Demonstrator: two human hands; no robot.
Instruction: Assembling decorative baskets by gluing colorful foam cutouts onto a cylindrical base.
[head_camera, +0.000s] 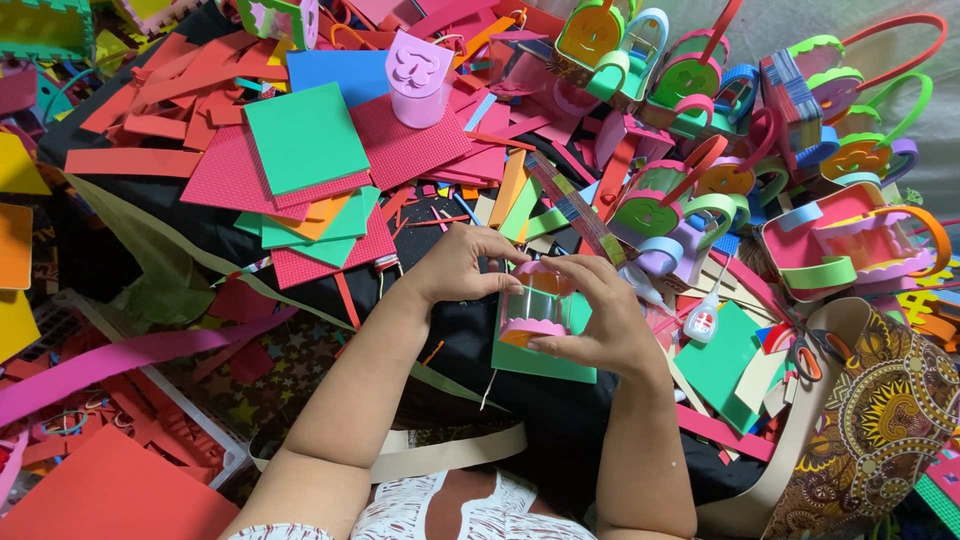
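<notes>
While both hands steady it for assembly | left hand (455, 268) and right hand (597, 320) clamped on clear plastic cylinder with pink scalloped foam trim (535, 305) | white glue bottle (704, 318) at 3 o'clock

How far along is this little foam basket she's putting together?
Done: many finished baskets with handles are piled at the upper right. In hand: the left hand and right hand hold a small clear box with pink scalloped trim, resting on a green foam square. Left: it shows no handle yet; a glue bottle lies beside it.
</notes>
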